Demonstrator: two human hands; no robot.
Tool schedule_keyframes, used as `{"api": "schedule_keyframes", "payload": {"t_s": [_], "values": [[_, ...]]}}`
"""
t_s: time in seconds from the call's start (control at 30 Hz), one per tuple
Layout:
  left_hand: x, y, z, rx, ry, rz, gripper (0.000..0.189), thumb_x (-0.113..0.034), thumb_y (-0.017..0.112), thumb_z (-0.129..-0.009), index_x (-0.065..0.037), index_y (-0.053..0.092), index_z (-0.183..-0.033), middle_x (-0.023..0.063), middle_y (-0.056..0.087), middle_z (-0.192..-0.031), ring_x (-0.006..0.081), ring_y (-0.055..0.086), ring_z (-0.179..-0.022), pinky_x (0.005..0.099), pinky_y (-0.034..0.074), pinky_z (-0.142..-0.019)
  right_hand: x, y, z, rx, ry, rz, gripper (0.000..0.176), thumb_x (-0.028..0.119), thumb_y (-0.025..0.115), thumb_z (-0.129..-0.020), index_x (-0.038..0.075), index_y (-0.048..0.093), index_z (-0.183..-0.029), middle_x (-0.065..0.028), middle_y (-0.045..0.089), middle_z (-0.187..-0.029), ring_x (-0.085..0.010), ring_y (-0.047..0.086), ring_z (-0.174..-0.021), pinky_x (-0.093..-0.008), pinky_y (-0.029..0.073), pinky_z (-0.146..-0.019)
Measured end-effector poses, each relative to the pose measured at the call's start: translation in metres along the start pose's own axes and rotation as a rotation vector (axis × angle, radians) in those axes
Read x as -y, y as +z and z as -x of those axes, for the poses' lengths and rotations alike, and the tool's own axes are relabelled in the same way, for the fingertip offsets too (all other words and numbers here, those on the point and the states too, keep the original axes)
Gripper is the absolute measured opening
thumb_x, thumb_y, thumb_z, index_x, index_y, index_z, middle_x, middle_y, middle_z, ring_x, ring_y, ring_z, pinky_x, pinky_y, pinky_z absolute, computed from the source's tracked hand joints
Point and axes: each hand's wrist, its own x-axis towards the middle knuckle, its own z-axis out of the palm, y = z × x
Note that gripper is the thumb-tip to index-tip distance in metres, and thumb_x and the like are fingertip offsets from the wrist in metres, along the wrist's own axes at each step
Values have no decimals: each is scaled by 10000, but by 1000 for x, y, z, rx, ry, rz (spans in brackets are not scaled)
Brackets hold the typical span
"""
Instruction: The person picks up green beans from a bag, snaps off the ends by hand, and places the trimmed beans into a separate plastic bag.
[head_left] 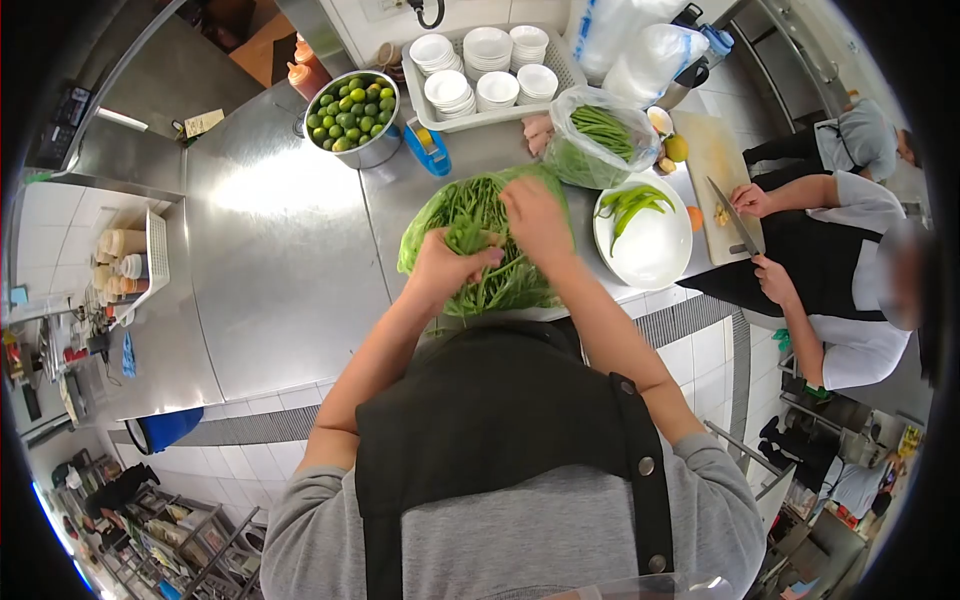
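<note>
A pile of leafy green stems lies in a thin green plastic bag on the steel counter in front of me. My left hand is closed around a small bunch of leafy greens, held over the pile. Just to its right, my right hand hovers above the stems, smeared by motion. Whether its fingers hold a stem cannot be made out. Right of the bag stands a white plate bearing long green chili peppers.
Behind the bag are a pot of limes, a blue tape dispenser, a crate of small white bowls, and a bag of green beans. At right, a co-worker cuts with a knife on a cutting board.
</note>
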Motion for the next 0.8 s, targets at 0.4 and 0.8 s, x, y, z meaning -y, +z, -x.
{"api": "schedule_keyframes", "payload": {"t_s": [0.4,0.8], "values": [[-23,-12,-7,-223,329,332,217,-119,714,-951,14,712,-1123,82,748,-942,57,526,-599,218,422,-563,27,-44,-6,703,491,-769,152,120,655,-972,-8,728,-1009,-43,699,-848,-122,626,-742,-283,515,-709],[-19,-7,-10,-372,400,453,237,-113,713,-953,21,677,-1146,100,734,-983,71,530,-613,224,440,-569,58,-44,7,428,525,-831,113,123,715,-942,10,720,-940,-11,692,-831,-67,609,-745,-227,498,-702]]}}
